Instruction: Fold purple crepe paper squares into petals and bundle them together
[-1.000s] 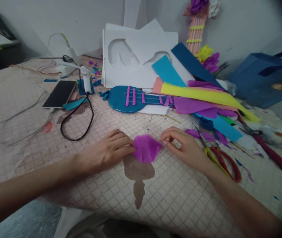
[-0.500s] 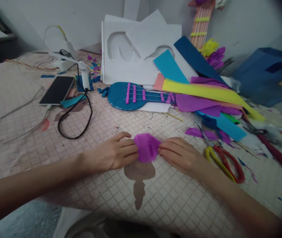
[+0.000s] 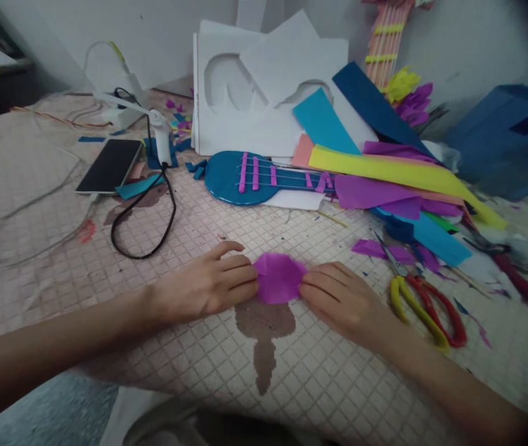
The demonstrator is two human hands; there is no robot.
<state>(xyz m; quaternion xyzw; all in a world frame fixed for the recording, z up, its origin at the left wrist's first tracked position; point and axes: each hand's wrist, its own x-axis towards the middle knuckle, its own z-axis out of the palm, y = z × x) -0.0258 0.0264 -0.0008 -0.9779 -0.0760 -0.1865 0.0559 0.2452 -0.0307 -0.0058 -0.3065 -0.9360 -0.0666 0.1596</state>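
A small rounded piece of purple crepe paper [image 3: 281,279] is stretched between my two hands, low over the quilted tablecloth. My left hand [image 3: 220,282] pinches its left edge, with the index finger bent above. On the opposite edge, the fingers of my right hand [image 3: 336,291] are closed; both thumbs are hidden. Just below the paper, a dark brown patch [image 3: 266,322] shows on the cloth. Beyond my hands lies a blue model guitar [image 3: 231,179] with purple strips and white strings across it. Scissors [image 3: 424,303] with yellow and red handles rest to the right of my right hand.
A phone [image 3: 110,166] on a cable and a white stand with a black strap loop [image 3: 143,255] lie at the left. White boards [image 3: 227,133] lean at the back. Yellow [image 3: 385,170] and other coloured paper strips pile up at right, near red-handled pliers [image 3: 524,282].
The purple paper looks flatter and wider between my fingers; its crease has smoothed out. The whole view has shifted slightly. Both hands keep their hold.
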